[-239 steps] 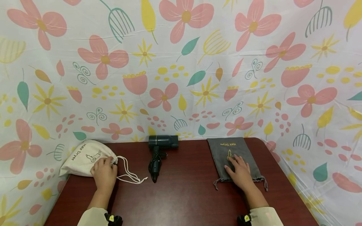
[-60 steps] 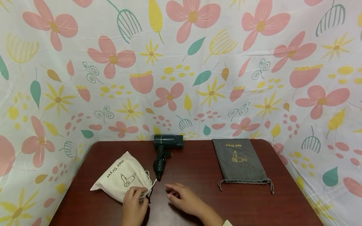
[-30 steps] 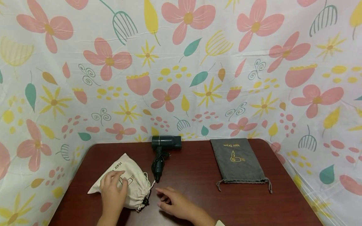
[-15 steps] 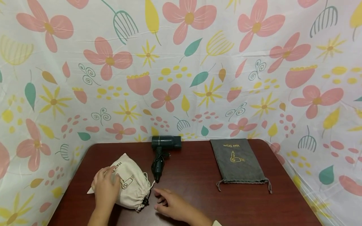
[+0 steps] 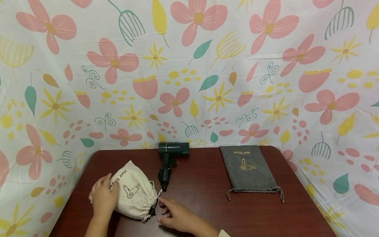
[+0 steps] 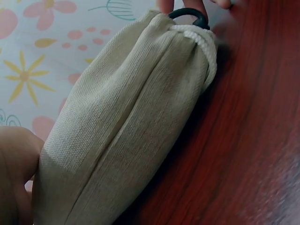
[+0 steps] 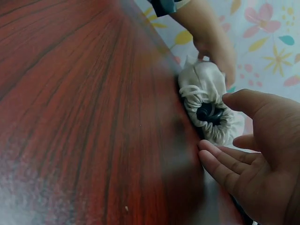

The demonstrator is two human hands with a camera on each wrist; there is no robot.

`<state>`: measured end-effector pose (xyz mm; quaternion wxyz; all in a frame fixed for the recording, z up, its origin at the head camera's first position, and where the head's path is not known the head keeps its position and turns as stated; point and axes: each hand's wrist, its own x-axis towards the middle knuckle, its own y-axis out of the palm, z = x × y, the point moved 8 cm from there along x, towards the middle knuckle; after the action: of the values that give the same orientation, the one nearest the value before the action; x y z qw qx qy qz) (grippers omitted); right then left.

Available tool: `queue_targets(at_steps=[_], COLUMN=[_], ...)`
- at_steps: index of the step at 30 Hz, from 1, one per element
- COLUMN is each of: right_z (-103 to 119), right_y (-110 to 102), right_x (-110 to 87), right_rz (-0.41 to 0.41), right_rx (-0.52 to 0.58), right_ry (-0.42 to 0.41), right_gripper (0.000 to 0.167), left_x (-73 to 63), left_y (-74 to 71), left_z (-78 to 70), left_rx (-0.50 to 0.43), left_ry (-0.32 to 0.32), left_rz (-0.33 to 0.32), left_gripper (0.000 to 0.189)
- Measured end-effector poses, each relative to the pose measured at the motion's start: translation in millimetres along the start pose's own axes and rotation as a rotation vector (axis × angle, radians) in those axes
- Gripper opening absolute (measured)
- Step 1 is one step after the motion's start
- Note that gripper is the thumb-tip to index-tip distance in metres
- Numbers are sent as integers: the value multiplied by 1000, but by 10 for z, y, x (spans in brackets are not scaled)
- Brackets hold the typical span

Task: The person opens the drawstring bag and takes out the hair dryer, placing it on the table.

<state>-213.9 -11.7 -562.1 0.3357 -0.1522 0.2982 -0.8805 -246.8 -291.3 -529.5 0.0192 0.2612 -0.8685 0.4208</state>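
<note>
A cream drawstring bag (image 5: 134,194) printed "Hair Dryer" lies plump on the table's left side. Its gathered mouth faces right, and black (image 7: 209,113) shows inside it in the right wrist view. The left wrist view has a black loop (image 6: 190,12) poking out past the white cord (image 6: 201,40). My left hand (image 5: 103,199) grips the bag's left end, thumb on the printed face and fingers round the far side, covering that corner. Just right of the mouth, my right hand (image 5: 180,215) holds nothing, its fingers loosely bent and fingertips close to the opening.
A dark hair dryer (image 5: 173,149) with its cord bundled at the handle lies at the table's back middle. A flat grey drawstring bag (image 5: 248,169) lies at the back right. Behind the dark red table (image 5: 237,217) hangs a flowered cloth (image 5: 189,75).
The cream bag has come forward and right from the back left. My right hand has left the grey bag for its mouth. Lately my left hand slid from the mouth to the left end.
</note>
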Motion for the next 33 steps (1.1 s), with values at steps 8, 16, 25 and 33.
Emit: queue_targets(at_steps=[8, 16, 25, 33], right_z=[52, 42, -2, -52], right_y=[66, 129, 202, 214], right_x=[58, 96, 133, 190], right_rz=[30, 34, -35, -78], right_rx=[11, 182, 343, 397], right_ry=[10, 80, 137, 190], right_gripper=[72, 74, 81, 85], left_x=[53, 51, 48, 37], left_y=[100, 118, 99, 120], left_z=[139, 160, 159, 208], left_rx=[69, 101, 137, 133], left_ry=[-100, -122, -111, -130], left_rz=[179, 228, 252, 265], left_gripper=[60, 64, 66, 72])
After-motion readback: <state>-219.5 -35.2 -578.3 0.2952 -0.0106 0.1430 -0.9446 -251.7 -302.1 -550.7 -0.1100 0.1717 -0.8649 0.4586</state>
